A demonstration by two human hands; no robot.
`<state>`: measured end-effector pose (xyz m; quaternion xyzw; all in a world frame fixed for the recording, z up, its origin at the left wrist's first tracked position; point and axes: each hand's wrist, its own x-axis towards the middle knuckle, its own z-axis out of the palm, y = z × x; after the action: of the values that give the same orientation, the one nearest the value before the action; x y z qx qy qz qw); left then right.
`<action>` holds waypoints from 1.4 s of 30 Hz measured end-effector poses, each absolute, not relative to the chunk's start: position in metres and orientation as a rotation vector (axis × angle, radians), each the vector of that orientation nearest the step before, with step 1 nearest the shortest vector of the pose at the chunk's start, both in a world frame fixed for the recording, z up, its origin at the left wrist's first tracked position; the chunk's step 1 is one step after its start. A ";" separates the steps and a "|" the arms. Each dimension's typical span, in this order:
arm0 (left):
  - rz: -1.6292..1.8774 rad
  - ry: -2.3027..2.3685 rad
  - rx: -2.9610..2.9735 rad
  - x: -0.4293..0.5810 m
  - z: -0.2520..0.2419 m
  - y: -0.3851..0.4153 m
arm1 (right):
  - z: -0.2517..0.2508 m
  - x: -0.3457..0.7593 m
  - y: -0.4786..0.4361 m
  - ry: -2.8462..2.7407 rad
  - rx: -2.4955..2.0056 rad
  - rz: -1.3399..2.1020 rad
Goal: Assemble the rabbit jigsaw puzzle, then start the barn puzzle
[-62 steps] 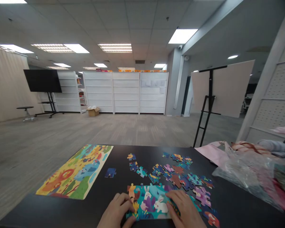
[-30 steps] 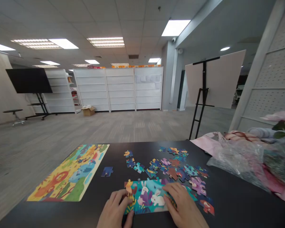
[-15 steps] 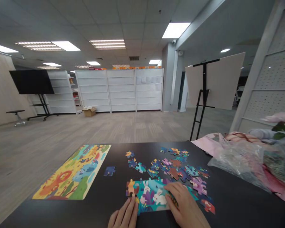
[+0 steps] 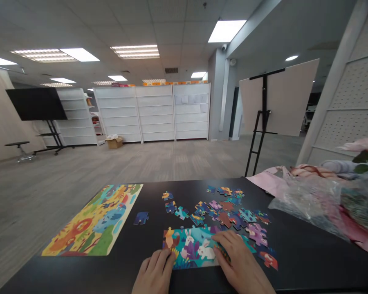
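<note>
A partly joined jigsaw puzzle [image 4: 190,241] with white rabbits and purple leaves lies flat on the black table in front of me. At its lower left corner, the bent fingers of my left hand [image 4: 155,269] press on a puzzle piece with yellow leaves [image 4: 174,258], which they partly cover. My right hand [image 4: 237,259] rests over the puzzle's right part, thumb and fingers apart, hiding some of it. Past the puzzle lie several loose jigsaw pieces [image 4: 225,219]. A piece with a red animal [image 4: 268,259] sits just right of my right hand.
A yellow animal picture sheet [image 4: 92,220] lies on the left of the black table [image 4: 122,273]. Near it is a single dark blue piece [image 4: 141,218]. Flowers in clear plastic wrapping [image 4: 309,200] take up the right side. An easel [image 4: 259,134] stands behind the table.
My left fingers have drawn back slightly and bent more. The lower left piece, which stuck out below the puzzle, now sits level with its bottom edge. My right hand stays nearly where it was.
</note>
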<state>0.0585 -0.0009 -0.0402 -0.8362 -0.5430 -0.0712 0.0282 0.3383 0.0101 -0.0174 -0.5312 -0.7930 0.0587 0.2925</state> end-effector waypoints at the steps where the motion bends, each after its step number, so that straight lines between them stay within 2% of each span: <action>1: -0.167 -1.690 -2.618 0.060 -0.033 0.004 | -0.017 0.338 0.010 -2.113 -1.410 0.150; 5: -0.156 -1.762 -2.653 0.064 -0.019 0.015 | -0.017 0.338 0.010 -2.105 -1.393 0.084; 12: -0.291 -1.681 -2.570 0.064 -0.046 0.015 | -0.016 0.338 0.010 -2.095 -1.377 0.053; 24: -0.302 -1.648 -2.572 0.062 -0.046 0.015 | -0.014 0.338 0.007 -2.030 -1.364 0.077; 42: -0.380 -1.548 -2.721 0.041 -0.063 0.023 | -0.004 0.341 -0.004 -1.916 -1.363 0.314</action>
<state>0.0407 0.0230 -0.0626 -0.8628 -0.4910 -0.1204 -0.0061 0.3411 -0.0041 -0.0037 -0.5325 -0.7487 0.1226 0.3753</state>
